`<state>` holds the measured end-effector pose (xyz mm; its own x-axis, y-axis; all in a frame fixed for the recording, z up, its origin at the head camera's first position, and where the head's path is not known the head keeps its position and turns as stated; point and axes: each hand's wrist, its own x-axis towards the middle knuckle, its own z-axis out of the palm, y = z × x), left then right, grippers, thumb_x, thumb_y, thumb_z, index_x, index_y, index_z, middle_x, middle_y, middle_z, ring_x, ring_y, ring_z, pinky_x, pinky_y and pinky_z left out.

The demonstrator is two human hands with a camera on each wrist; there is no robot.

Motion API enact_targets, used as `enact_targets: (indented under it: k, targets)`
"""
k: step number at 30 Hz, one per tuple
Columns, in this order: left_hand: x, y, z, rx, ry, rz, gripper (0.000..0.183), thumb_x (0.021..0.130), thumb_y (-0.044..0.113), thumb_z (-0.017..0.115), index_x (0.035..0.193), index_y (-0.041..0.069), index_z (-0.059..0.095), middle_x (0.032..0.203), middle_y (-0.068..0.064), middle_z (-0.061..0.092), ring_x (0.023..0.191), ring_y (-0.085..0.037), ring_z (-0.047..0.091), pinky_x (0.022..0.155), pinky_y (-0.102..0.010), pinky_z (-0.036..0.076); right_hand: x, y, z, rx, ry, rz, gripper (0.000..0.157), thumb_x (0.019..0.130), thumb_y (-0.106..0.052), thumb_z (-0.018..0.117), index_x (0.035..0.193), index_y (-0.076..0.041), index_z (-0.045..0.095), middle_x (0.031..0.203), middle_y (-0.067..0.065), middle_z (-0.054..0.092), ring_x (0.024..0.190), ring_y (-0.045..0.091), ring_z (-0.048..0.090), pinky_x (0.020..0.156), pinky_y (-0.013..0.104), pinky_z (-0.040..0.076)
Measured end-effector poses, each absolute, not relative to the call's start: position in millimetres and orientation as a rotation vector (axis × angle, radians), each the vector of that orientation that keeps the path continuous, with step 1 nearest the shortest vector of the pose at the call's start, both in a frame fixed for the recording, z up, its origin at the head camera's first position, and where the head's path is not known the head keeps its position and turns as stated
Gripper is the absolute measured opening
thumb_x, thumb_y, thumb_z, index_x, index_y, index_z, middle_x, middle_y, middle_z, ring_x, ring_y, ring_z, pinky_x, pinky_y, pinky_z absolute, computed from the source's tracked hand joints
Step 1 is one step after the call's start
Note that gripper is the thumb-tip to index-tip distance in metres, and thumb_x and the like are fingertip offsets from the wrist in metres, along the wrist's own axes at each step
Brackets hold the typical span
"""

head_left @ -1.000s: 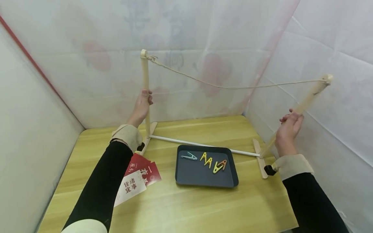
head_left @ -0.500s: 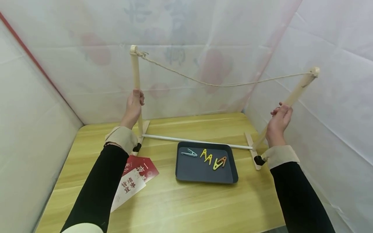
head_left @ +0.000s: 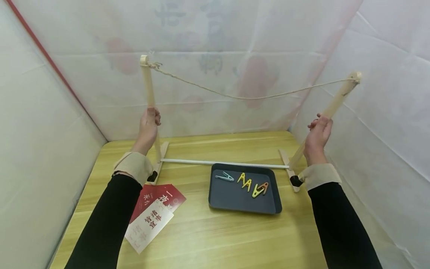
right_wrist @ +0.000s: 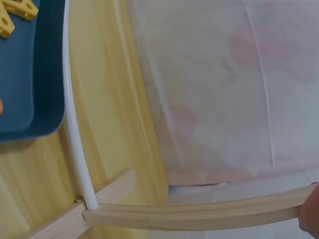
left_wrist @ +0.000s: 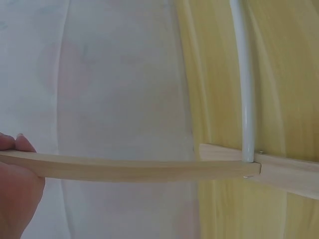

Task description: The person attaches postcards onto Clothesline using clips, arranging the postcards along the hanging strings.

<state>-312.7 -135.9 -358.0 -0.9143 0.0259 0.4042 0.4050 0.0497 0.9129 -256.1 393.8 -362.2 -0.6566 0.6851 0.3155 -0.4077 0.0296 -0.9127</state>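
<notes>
My left hand [head_left: 149, 125] grips the left wooden post [head_left: 148, 84] of a small rack, a bit below mid-height. On the other side my right hand [head_left: 318, 136] holds the right wooden post [head_left: 339, 98], which leans outward. A thin string [head_left: 246, 98] sags between the two post tops, tied in a knot at the left. Low down, a white rod [head_left: 188, 161] joins the posts. Each post stands on a flat wooden foot [right_wrist: 117, 189]; in the left wrist view the left foot [left_wrist: 284, 172] lies across the post's lower end.
A dark grey tray [head_left: 245, 203] sits in front of the rod with several clothes pegs [head_left: 246, 184] in it, yellow, orange and light blue. Red cards [head_left: 158, 198] and a white card [head_left: 151, 226] lie at the left on the wooden table [head_left: 215, 239]. White sheets hang behind and beside it.
The rack has shifted left relative to the tray, both hands still on its posts. Its right end has moved back, so the rod lies nearly level across the view.
</notes>
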Motion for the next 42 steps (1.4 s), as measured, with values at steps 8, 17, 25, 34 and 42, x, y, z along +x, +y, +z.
enact_targets:
  k: [8, 17, 25, 34, 42]
  targets:
    - [-294.0, -156.9, -347.6, -0.410, -2.006, -1.893, 0.063, 0.092, 0.061, 0.029, 0.094, 0.000, 0.043, 0.079, -0.017, 0.036, 0.075, -0.027, 0.037, 0.077, -0.037, 0.039, -279.7, 369.5, -358.9, -0.294, -1.484, 1.775, 0.027, 0.103, -0.032, 0.041, 0.114, -0.015, 0.059, 0.082, -0.003, 0.048, 0.079, 0.012, 0.050, 0.083, 0.024, 0.041]
    - [-286.9, -172.8, -352.8, -0.391, -1.954, -1.898, 0.063, 0.088, 0.065, 0.032, 0.096, 0.003, 0.044, 0.080, -0.017, 0.035, 0.075, -0.026, 0.037, 0.077, -0.036, 0.037, -299.7, 354.1, -364.8, -0.209, -1.480, 1.784, 0.019, 0.102, -0.031, 0.048, 0.110, -0.017, 0.058, 0.081, -0.005, 0.047, 0.079, 0.013, 0.049, 0.081, 0.023, 0.041]
    - [-294.4, -190.4, -374.4, -0.295, -1.934, -1.903, 0.058, 0.090, 0.065, 0.030, 0.098, 0.009, 0.045, 0.081, -0.010, 0.037, 0.077, -0.022, 0.036, 0.078, -0.032, 0.036, -303.1, 336.9, -362.4, -0.186, -1.535, 1.842, 0.010, 0.101, -0.028, 0.054, 0.107, -0.020, 0.055, 0.083, -0.003, 0.047, 0.081, 0.012, 0.049, 0.081, 0.024, 0.041]
    - [-299.7, -201.1, -382.3, -0.252, -1.962, -1.854, 0.057, 0.092, 0.067, 0.027, 0.098, 0.013, 0.047, 0.081, -0.002, 0.040, 0.077, -0.016, 0.039, 0.078, -0.027, 0.037, -297.6, 320.9, -349.7, -0.160, -1.598, 1.839, 0.009, 0.102, -0.025, 0.055, 0.105, -0.018, 0.051, 0.089, -0.003, 0.047, 0.087, 0.014, 0.049, 0.085, 0.023, 0.041]
    - [-294.0, -207.9, -378.5, -0.206, -1.957, -1.843, 0.059, 0.090, 0.065, 0.028, 0.098, 0.010, 0.047, 0.081, -0.005, 0.040, 0.078, -0.020, 0.039, 0.079, -0.029, 0.036, -303.4, 316.4, -352.3, -0.129, -1.686, 1.861, 0.015, 0.102, -0.027, 0.053, 0.114, -0.018, 0.049, 0.099, -0.003, 0.046, 0.091, 0.015, 0.048, 0.088, 0.025, 0.040]
